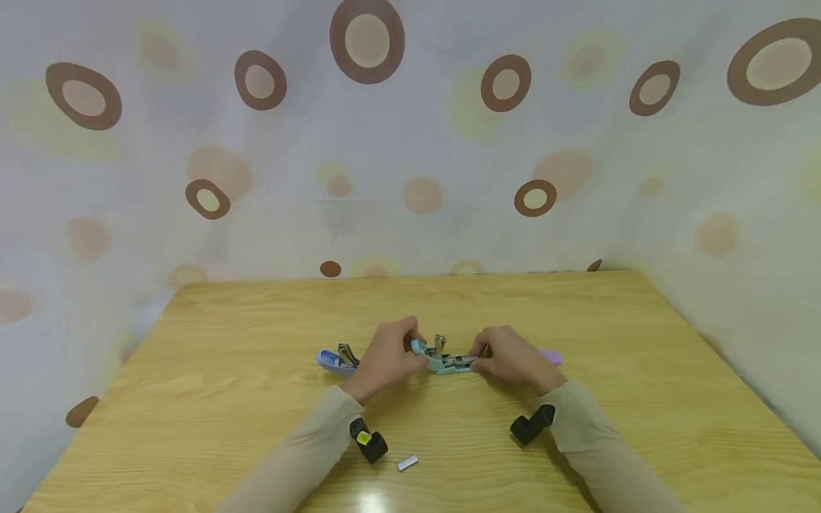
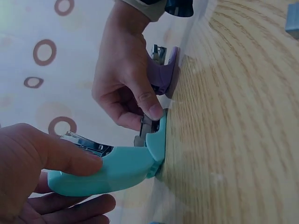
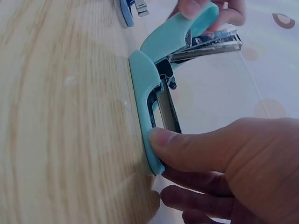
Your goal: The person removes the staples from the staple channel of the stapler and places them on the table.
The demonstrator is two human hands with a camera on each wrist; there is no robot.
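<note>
Right now a mint-green stapler [image 3: 145,77] sits near the middle of the counter [image 1: 256,320], between the two hands, folded wide open at its hinge. Its base lies along the wood, while its top cover tilts up and away toward the left. One metal rail [image 3: 208,50] sticks out at a slant beside the raised cover, and another metal strip [image 3: 168,109] runs along the base.

The left hand [image 1: 390,354] grips the raised cover, its thumb lying along one side and fingers around the other. The right hand [image 1: 509,356] pinches the far end of the base, with the thumb pressed on it near the wood.

Just beside the left hand is a blue stapler [image 1: 335,363], also opened, with its metal part standing up; the hand hides one end of it in the head view. Past the right hand lies a purple stapler [image 2: 161,74], mostly hidden from above, its metal part showing in the left wrist view.

Nearer the person, a small silver bar [image 1: 407,463] rests on the counter near the black camera [image 1: 368,440] on the left wrist. A second black camera [image 1: 534,425] is worn at the right wrist. Both arms have beige sleeves [image 1: 295,456]. Behind the counter hangs a pale cloth [image 1: 410,128] with brown rings and spots.
</note>
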